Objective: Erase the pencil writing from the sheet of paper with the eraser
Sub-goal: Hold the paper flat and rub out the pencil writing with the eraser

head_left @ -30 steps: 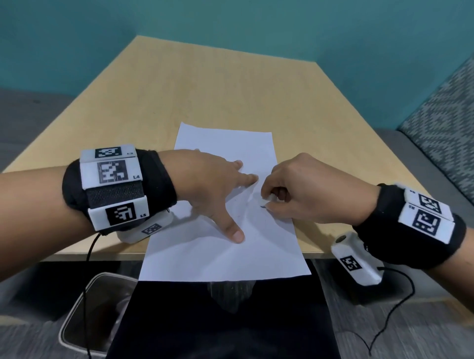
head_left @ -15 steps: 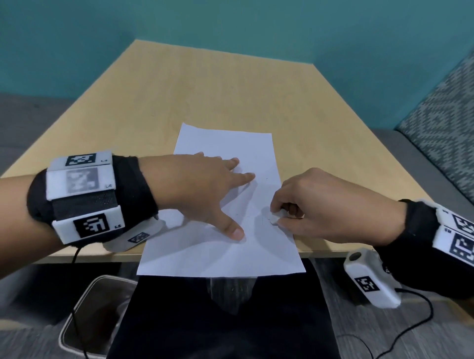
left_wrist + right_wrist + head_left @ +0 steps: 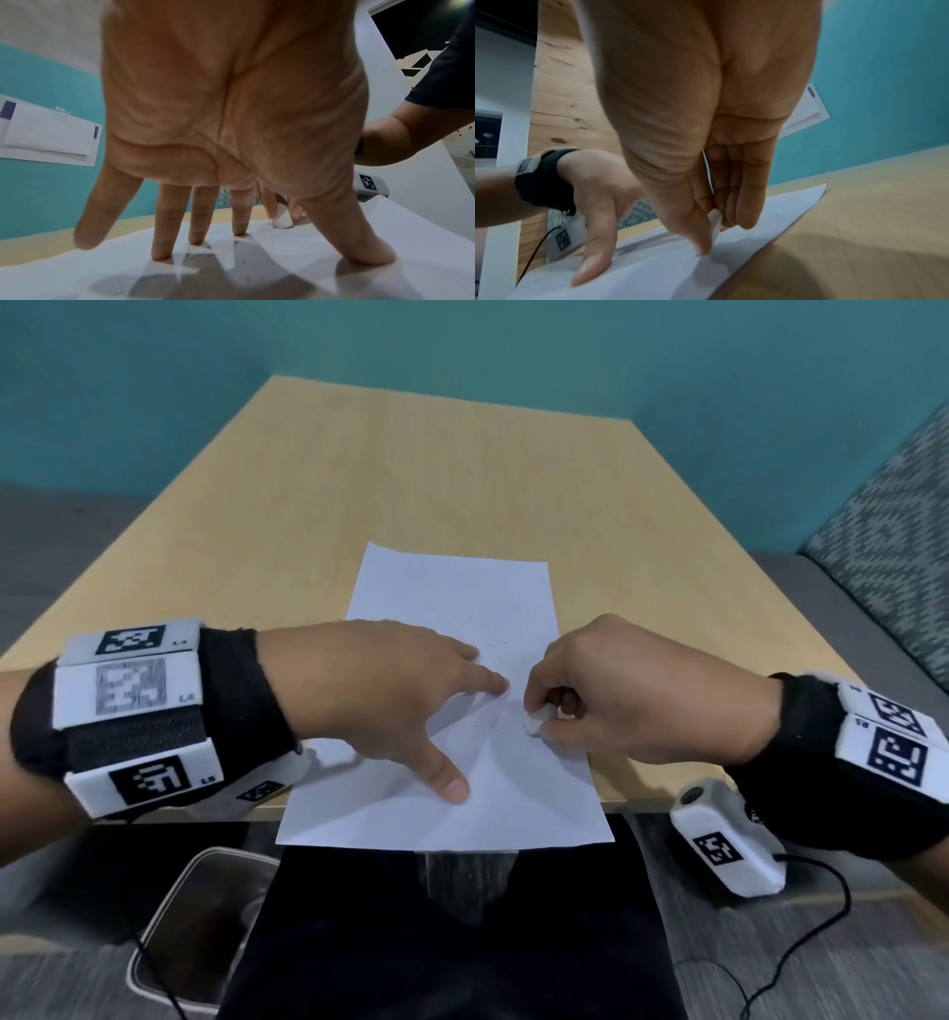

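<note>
A white sheet of paper is laid on the wooden surface, with its near end hanging over the edge. It is pressed flat by the left hand, whose fingers are spread wide on it. A small white eraser is pinched in the curled fingers of the right hand and is held against the paper near faint pencil marks, just beside the left fingertips.

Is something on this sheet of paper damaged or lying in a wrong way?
Yes. The sheet of paper is creased and buckled between the left hand and the eraser, and its near edge hangs over the table edge. No tear is visible.
</note>
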{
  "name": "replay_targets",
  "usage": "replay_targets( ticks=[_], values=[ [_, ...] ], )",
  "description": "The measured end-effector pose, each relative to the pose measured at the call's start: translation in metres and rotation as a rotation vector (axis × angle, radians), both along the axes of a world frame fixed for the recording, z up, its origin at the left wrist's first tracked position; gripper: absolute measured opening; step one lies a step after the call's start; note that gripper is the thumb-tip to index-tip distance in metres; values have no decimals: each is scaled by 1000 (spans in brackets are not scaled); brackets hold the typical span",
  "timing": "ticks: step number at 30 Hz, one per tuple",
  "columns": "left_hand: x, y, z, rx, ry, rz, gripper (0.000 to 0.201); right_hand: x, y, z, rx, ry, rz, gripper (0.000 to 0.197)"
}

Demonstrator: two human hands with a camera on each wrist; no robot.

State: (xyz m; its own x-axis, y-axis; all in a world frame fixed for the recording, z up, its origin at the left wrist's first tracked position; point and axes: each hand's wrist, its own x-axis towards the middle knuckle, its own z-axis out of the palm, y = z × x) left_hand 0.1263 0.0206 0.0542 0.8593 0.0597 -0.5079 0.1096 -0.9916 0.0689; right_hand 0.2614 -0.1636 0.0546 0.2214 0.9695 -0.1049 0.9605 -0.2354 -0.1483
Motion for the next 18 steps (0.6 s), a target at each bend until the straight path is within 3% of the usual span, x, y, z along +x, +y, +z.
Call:
replay_targets(
  ticks=[18],
  values=[
    [2,-7,6,122,58,-30,109,-12,2,3,-77,17,116,7]
  ],
)
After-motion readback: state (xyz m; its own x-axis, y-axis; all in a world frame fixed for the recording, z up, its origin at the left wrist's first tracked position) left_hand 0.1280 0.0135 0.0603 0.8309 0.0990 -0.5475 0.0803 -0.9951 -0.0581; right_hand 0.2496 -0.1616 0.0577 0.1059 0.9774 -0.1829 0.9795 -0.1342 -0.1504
